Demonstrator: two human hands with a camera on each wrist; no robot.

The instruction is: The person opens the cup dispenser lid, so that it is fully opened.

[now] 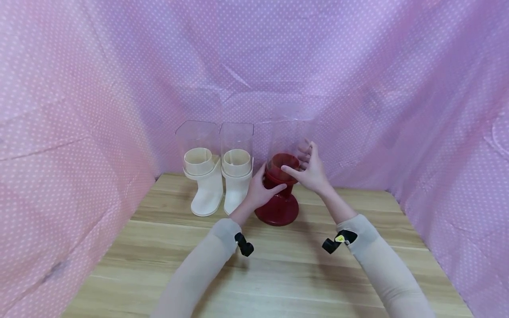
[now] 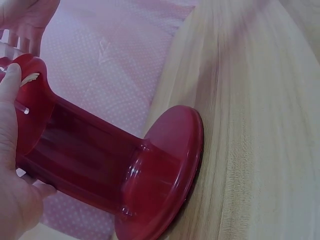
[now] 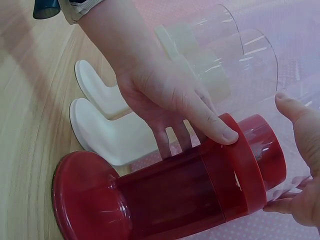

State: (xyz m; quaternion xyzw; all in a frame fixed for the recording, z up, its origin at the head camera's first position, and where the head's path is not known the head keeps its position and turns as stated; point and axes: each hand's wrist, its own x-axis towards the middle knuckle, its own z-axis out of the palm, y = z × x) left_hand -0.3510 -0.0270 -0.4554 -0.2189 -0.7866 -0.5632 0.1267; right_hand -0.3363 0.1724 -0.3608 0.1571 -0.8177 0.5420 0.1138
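Nearest, the wooden surface (image 1: 270, 269) carries an upright red stand (image 1: 278, 211). The left hand (image 1: 260, 191) grips its collar (image 3: 239, 175), thumb apart; the right hand (image 1: 312, 171), widely curved, holds the clear tube (image 1: 288, 132) above. Leftward stand two white boot-shaped stands (image 1: 207, 196); behind hangs pink dotted cloth (image 1: 258, 53).

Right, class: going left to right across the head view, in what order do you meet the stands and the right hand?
First cream boot-shaped stand, second cream boot-shaped stand, red stand, right hand.
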